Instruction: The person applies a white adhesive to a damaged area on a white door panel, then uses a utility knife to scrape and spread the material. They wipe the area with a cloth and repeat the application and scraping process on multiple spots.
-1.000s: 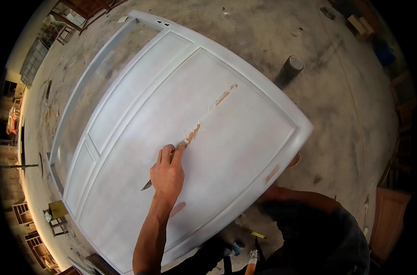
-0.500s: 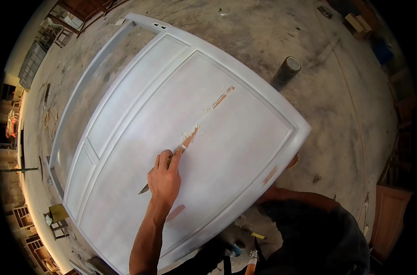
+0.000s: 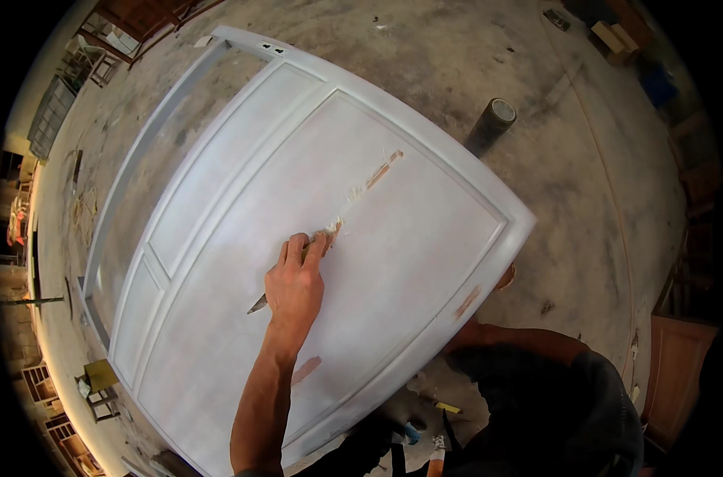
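A white-painted door-like panel [image 3: 393,262] lies tilted across the view. My left hand [image 3: 294,282] is closed around a slim scraper [image 3: 258,304], its dark pointed tail sticking out behind the palm. The fingertips press close to the panel at a bare brown streak [image 3: 337,227], with pale crumbs of filler or paint around it. Farther up runs a second narrow brown gouge [image 3: 384,170]. My right forearm [image 3: 528,342] reaches to the panel's near right edge, where the hand is hidden beneath it.
A dark upright tube [image 3: 492,126] stands by the panel's far right edge. Cardboard boxes [image 3: 616,38] lie on the stained concrete floor at the back right. A wooden cabinet door [image 3: 679,370] is at the right, and a small stool [image 3: 101,389] at the left.
My left hand has moved slightly up and right along the streak, with the scraper in it. It now covers more of the brown streak. My right forearm looks unmoved.
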`<state>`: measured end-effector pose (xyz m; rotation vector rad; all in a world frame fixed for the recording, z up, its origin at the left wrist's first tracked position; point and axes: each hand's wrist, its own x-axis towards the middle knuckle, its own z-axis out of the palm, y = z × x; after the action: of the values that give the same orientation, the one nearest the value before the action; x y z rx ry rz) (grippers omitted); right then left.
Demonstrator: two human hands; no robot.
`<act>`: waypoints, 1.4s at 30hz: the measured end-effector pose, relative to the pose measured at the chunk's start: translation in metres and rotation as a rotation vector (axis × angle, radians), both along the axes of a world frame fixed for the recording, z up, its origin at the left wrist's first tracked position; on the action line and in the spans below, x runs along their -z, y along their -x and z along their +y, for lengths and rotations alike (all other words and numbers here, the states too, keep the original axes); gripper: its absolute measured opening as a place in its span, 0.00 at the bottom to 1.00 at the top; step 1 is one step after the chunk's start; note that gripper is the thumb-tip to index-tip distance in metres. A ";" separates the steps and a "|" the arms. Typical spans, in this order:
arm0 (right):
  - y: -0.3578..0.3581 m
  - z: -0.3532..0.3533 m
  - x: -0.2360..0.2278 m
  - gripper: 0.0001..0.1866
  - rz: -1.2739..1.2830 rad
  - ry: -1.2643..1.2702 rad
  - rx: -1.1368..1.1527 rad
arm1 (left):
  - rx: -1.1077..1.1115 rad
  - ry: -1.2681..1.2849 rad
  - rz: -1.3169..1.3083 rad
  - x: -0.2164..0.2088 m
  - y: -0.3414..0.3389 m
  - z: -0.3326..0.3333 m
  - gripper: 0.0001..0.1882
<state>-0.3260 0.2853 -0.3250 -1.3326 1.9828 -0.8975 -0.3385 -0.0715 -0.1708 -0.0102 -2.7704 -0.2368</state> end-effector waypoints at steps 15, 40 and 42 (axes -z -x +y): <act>-0.002 0.002 0.006 0.33 0.024 -0.009 0.025 | -0.018 0.014 -0.050 -0.002 0.002 0.005 0.21; -0.002 0.004 0.021 0.27 0.063 0.038 -0.019 | -0.012 0.033 -0.037 -0.005 -0.003 0.005 0.19; -0.003 0.000 0.012 0.27 0.085 0.007 -0.007 | 0.003 0.025 -0.023 -0.001 0.015 0.007 0.19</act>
<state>-0.3227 0.2851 -0.3367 -1.4018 2.0397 -0.8581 -0.3539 -0.0649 -0.1695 -0.0176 -2.7959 -0.2035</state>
